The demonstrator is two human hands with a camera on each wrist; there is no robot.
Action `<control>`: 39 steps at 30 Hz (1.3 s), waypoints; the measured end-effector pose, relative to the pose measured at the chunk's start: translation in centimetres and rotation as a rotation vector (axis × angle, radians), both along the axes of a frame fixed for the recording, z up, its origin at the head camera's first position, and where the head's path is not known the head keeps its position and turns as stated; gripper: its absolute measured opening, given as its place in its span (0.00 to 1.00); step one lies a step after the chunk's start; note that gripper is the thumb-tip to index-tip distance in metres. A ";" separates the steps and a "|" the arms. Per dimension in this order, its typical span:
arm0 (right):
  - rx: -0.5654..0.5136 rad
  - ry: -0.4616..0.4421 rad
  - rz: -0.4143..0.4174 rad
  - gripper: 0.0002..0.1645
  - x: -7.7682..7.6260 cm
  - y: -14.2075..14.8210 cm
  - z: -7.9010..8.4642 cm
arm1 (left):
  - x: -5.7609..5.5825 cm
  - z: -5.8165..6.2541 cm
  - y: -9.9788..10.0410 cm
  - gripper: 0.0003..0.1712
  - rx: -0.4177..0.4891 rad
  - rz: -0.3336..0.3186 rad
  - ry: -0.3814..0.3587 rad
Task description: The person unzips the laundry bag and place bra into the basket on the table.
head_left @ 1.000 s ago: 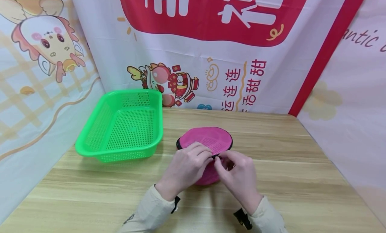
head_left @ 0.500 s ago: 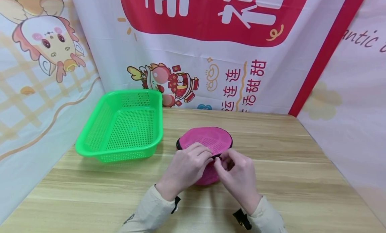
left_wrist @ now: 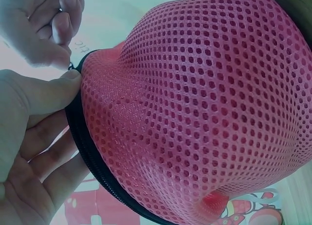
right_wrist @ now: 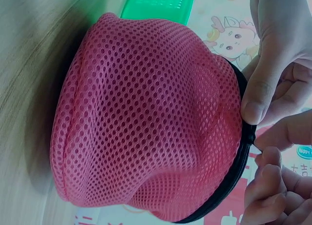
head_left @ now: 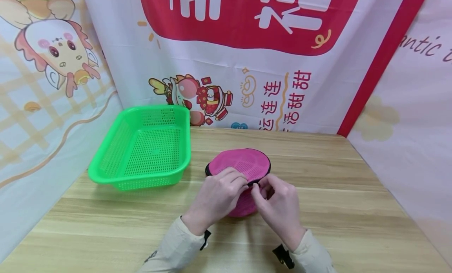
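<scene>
Both my left hand (head_left: 216, 200) and right hand (head_left: 280, 204), side by side, are pinching the crosswise, curved black zipper (left_wrist: 100, 175). The round pink mesh bag (head_left: 243, 162) is standing beneath them on the wood-grain table (head_left: 335, 179).

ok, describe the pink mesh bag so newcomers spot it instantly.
On the light wood-grain table, look right of the rectangular green plastic basket. The person's left hand and right hand meet at the pink mesh bag. Unlike the basket, it's rounded, soft and edged with a black zip.
</scene>
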State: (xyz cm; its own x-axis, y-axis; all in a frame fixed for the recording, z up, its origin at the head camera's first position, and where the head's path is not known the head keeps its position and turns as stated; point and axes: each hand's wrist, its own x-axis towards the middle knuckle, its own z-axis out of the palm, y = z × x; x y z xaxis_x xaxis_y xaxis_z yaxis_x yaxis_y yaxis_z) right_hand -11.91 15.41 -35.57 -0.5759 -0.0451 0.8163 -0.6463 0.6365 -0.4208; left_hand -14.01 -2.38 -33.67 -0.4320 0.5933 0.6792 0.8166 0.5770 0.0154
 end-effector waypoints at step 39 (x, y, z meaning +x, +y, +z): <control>0.075 -0.011 0.132 0.11 0.1 -0.2 -0.1 | 0.0 0.1 -0.1 0.06 0.031 -0.050 -0.007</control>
State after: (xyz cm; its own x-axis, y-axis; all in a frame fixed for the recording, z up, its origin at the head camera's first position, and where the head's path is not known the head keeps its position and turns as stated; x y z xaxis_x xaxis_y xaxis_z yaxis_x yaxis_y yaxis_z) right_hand -11.81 15.24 -35.64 -0.5701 -0.1816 0.8012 -0.7221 0.5760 -0.3833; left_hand -13.99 -2.49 -33.53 -0.4074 0.5929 0.6946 0.8441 0.5349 0.0385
